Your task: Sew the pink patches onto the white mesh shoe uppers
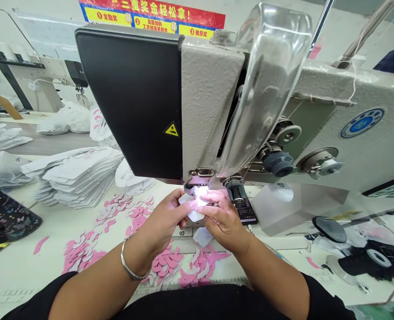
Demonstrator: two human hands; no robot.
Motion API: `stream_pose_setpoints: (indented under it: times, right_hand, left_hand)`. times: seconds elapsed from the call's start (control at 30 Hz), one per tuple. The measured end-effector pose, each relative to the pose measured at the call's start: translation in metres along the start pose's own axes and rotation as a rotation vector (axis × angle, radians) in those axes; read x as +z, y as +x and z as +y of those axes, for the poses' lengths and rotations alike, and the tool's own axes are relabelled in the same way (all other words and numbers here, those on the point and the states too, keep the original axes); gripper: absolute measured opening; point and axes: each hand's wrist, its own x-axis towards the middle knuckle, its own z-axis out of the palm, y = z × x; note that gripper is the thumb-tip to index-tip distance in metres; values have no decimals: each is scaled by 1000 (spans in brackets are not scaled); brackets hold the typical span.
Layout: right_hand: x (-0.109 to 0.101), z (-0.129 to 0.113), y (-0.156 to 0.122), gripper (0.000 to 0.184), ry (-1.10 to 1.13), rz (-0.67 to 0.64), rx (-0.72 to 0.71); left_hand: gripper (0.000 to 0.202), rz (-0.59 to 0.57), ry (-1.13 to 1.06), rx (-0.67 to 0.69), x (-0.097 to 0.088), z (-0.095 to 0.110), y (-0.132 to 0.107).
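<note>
A white textured fabric piece (195,216) is pinched between my two hands, right below the needle area of a sewing machine (213,102). My left hand (165,218) grips its left side, thumb on top. From the right, my right hand (225,218) closes on the same piece, its fingers near the brightly lit presser foot (190,189). The glare and my fingers hide the exact stitching spot. Just below, a second pale textured piece (203,236) lies by my right hand; whether it is joined to the first I cannot tell.
Pink and white curved scraps (166,262) are scattered across the table in front of me. Stacked white cut pieces (80,178) stand at left, beyond a dark patterned tumbler (12,213). A phone (248,213) lies behind my right hand. Black thread spools (366,264) sit at right.
</note>
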Motion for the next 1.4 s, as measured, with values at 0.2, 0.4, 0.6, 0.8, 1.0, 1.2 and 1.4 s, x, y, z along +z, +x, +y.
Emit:
stream_pose_setpoints:
  times: [0.2, 0.4, 0.6, 0.8, 1.0, 1.2, 1.4]
  right_hand:
    - [9, -1, -8, 46, -51, 77, -14]
    - [9, -1, -10, 43, -74, 70, -35]
    - [7, 1, -13, 36, -32, 66, 23]
    - [7, 1, -13, 41, -2, 82, 35]
    - [4, 0, -11, 46, -45, 44, -21]
    - [5, 0, -10, 51, -67, 51, -10]
    - [8, 2, -8, 48, -114, 38, 36]
  left_hand:
    - [28, 7, 28, 60, -7, -22, 1]
    - [25, -39, 34, 98, -12, -29, 0]
    - [27, -33, 8, 79, -9, -26, -1]
    - [26, -8, 9, 81, -4, -21, -2]
    - [29, 25, 35, 39, -2, -16, -2]
    - [28, 61, 102, 10, -1, -13, -1]
    - [24, 89, 36, 1, -2, -11, 6]
